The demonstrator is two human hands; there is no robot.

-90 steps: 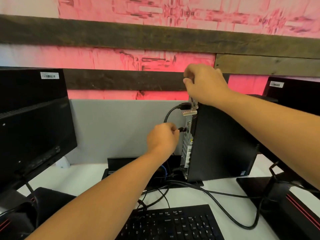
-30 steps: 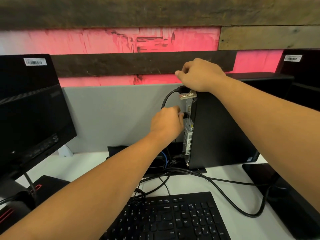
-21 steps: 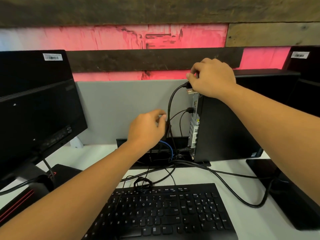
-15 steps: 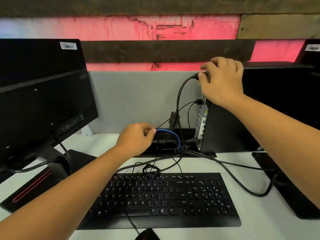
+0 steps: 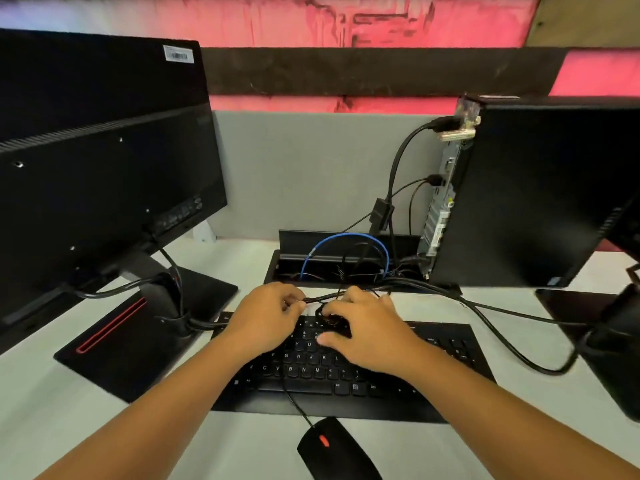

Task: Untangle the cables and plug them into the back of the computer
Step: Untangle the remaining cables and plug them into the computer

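The black computer tower (image 5: 530,195) stands at the right with its back panel facing left. Two black cables are plugged into that panel: a thick cable (image 5: 408,147) near the top and a thin cable (image 5: 420,183) lower down. Over the top of the black keyboard (image 5: 346,368) lies a tangled bundle of thin black cable (image 5: 329,318). My left hand (image 5: 266,320) pinches a strand of it. My right hand (image 5: 367,327) grips the coiled knot. A thin cable runs from the bundle across the keys to the black mouse (image 5: 337,448).
A monitor (image 5: 100,161) on a red-striped base (image 5: 135,330) stands at the left, back towards me. A second monitor stand (image 5: 609,341) sits at the right with a thick cable looping to it. A blue cable (image 5: 346,242) arches from the desk's cable tray (image 5: 332,268).
My right hand left the top of the tower and came down to the keyboard. My left hand dropped from the cable tray to the bundle. Both now hold the tangled cable. The view tilted down.
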